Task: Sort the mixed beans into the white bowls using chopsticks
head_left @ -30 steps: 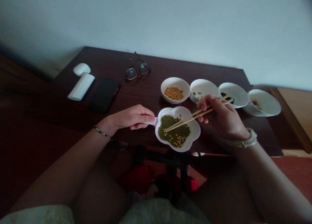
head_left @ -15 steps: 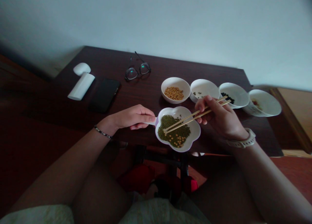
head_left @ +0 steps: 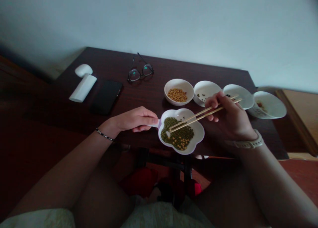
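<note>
My left hand (head_left: 139, 119) is closed round the short handle of a white flower-shaped bowl (head_left: 199, 135) with a purple rim. Green beans (head_left: 171, 122) cover much of its floor, and a few yellow soybeans (head_left: 182, 143) lie among them near the front. Pinched in my right hand (head_left: 230, 114) is a pair of wooden chopsticks (head_left: 196, 117). Their tips are over the beans, beside a small bare patch of the bowl's floor. Whether a bean sits between the tips I cannot tell.
Behind stand a bowl of soybeans (head_left: 179, 81), a bowl with a few small dark bits (head_left: 207, 84), a bowl partly hidden by my right hand (head_left: 239, 89), and a bowl with reddish bits (head_left: 273, 105). Glasses (head_left: 141, 74), a black phone (head_left: 106, 97) and a white object (head_left: 83, 88) lie left.
My right hand has drawn back right with the chopsticks. Their tips have lifted slightly, and a bare patch shows among the green beans. My left hand and the bowl have stayed put.
</note>
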Motion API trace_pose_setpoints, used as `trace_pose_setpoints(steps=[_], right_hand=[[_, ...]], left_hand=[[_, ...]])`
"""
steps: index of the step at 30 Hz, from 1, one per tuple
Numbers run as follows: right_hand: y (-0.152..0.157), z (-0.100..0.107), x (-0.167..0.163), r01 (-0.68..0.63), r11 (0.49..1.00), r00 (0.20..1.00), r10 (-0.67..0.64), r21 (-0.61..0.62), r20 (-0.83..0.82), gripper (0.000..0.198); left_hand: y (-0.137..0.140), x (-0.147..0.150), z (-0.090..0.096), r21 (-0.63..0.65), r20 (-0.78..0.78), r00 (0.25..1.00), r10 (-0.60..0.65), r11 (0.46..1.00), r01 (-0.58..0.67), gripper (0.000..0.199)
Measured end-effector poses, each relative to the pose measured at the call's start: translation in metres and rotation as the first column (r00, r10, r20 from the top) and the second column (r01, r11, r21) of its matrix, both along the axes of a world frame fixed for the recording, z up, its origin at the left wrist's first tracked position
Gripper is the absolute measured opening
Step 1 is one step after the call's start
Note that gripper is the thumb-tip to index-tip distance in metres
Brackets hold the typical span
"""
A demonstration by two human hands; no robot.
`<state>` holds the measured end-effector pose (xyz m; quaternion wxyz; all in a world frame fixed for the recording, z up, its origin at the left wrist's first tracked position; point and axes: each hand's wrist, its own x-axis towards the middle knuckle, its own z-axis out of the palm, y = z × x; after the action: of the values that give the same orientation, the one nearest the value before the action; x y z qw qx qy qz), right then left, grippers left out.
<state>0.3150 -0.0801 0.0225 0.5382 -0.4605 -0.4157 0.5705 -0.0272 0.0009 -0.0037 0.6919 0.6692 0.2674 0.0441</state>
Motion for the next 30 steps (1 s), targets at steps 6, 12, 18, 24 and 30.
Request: trace_pose_setpoints(steps=[6, 12, 18, 24, 30], right_hand=[[0.018, -0.003, 0.018, 0.198, 0.974, 0.976, -0.187, 0.105, -0.113, 0.036], [0.034, -0.021, 0.029, 0.349, 0.924, 0.935, -0.331, 0.155, -0.129, 0.032], [0.026, -0.014, 0.021, 0.307, 0.935, 0.951, -0.306, 0.180, -0.033, 0.033], [0.014, 0.004, 0.010, 0.205, 0.969, 0.978, -0.198, 0.136, -0.067, 0.038], [0.003, 0.006, 0.003, -0.070, 0.998, 0.997, 0.070, 0.003, -0.023, 0.045]], left_hand=[[-0.001, -0.001, -0.002, -0.008, 0.007, 1.000, 0.016, 1.000, -0.016, 0.035], [-0.001, -0.003, -0.002, -0.024, -0.004, 0.999, 0.041, 0.999, -0.041, 0.038], [-0.002, -0.002, -0.001, -0.034, -0.009, 0.998, 0.061, 0.998, -0.061, 0.038], [-0.001, -0.003, -0.002, -0.053, 0.003, 0.999, 0.038, 0.998, -0.038, 0.035], [0.000, -0.003, -0.003, -0.051, 0.004, 0.999, 0.053, 0.997, -0.053, 0.035]])
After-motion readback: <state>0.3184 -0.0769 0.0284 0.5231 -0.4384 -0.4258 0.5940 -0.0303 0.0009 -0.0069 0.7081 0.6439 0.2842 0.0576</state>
